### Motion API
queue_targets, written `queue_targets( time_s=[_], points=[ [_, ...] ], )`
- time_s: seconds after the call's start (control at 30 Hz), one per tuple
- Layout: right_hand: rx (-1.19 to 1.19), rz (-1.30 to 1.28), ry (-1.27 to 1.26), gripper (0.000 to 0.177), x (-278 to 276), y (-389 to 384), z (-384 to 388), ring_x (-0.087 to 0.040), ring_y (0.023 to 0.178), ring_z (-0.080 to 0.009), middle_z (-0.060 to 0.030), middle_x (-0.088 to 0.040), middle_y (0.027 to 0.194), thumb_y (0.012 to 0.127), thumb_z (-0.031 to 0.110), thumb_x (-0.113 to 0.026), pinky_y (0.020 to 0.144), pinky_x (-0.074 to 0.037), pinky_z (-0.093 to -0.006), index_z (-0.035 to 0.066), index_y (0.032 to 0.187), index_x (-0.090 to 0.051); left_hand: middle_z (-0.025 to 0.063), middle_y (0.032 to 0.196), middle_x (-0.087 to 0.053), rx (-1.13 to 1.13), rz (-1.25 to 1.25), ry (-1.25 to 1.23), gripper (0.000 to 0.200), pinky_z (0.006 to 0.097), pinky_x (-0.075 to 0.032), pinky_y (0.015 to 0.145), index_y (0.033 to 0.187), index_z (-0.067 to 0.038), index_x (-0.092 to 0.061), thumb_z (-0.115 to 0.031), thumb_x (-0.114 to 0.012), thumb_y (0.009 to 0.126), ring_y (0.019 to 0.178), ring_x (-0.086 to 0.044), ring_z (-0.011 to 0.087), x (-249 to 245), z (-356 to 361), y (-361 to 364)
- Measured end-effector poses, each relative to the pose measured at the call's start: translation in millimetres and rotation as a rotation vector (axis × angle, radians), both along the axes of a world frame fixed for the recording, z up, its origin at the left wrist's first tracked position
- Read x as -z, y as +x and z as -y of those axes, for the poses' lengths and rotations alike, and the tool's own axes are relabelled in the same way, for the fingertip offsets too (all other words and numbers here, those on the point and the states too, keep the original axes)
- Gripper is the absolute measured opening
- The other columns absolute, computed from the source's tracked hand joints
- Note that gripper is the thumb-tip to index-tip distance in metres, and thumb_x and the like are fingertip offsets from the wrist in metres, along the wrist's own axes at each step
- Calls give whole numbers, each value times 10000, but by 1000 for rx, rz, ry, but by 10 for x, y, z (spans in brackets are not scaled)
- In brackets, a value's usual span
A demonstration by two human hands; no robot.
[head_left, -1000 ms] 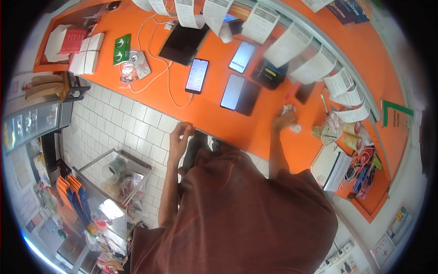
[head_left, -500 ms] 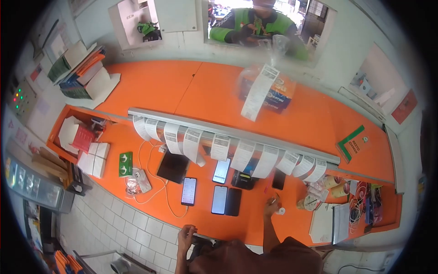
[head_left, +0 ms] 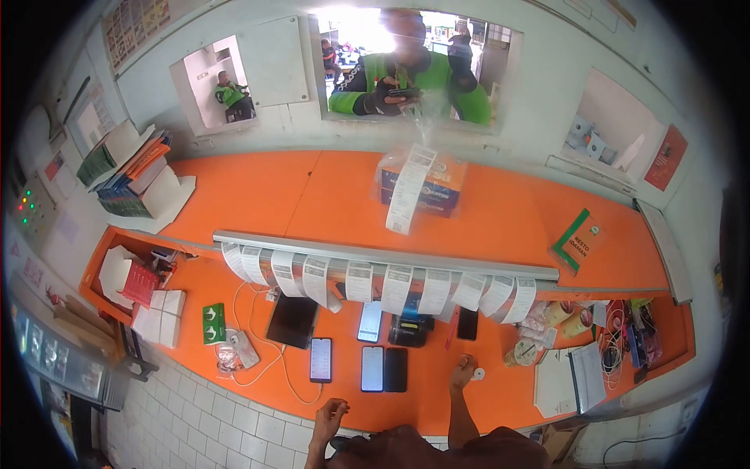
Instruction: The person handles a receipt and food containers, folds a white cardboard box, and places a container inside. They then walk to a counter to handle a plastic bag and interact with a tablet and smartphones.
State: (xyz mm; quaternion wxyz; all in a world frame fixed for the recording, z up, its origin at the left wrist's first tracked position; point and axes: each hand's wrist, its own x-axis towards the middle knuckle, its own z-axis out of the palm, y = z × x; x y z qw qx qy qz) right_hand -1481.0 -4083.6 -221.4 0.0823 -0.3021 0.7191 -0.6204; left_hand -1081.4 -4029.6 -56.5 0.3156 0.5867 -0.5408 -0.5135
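Observation:
My left hand (head_left: pixel 331 414) hovers at the near edge of the counter, fingers loosely bent and apart, with nothing visible in them. Resting low over the orange counter (head_left: pixel 422 402), my right hand (head_left: pixel 462 372) has its fingers drawn together; what they hold, if anything, is hidden. Right beside it lies a small white paper roll (head_left: pixel 479 374). Above that hand are a red pen (head_left: pixel 451 331) and a dark phone (head_left: pixel 467 324). Nearer the middle lie a lit phone (head_left: pixel 373 369) with a dark cover, another lit phone (head_left: pixel 321 359) and a third lit phone (head_left: pixel 369 321), beside a black receipt printer (head_left: pixel 408 331).
Several printed receipts (head_left: pixel 359 281) hang from a metal rail (head_left: pixel 391 254). On the upper shelf stands a bagged box (head_left: pixel 437 187) with a long receipt. A person in a green jacket (head_left: pixel 430 74) stands behind the window. A tablet (head_left: pixel 293 320) and cables lie to the left.
The view has tilted upward, so the counter sits lower and more of the window shows. My right hand remains beside the paper roll. The person behind the window now has one hand raised.

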Motion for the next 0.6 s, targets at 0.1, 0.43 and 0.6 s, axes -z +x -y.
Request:
queue_targets(
  time_s=[0.1, 0.43, 0.6],
  points=[
    [-21, -20, 37, 303, -374, 132, -100, -553, 781, -227, -92, -575, 867, 1010, 245, -348, 764, -445, -357, 39, 991, -569, 117, 918, -727, 6, -7, 6, 317, 351, -535, 765, 1061, 1, -645, -300, -586, 984, 867, -711, 214, 47, -8, 5],
    [-28, 88, 210, 301, -301, 233, 1, -584, 974, -267, -149, -595, 1080, 920, 55, -471, 867, -445, -350, 12, 1213, -522, 112, 915, -729, -36, 24, -21, 315, 342, -532, 747, 1047, -7, -656, -309, -611, 971, 872, -710, 206, 50, -51, 181],
    [168, -425, 137, 480, 1546, -313, 165, -618, 1062, -364, -229, -620, 1205, 1014, 289, -482, 918, -494, -404, -52, 1353, -466, 137, 918, -712, -52, 29, -69, 273, 340, -536, 779, 1047, 19, -669, -238, -628, 963, 881, -675, 183, 275, -61, 287]
  ],
)
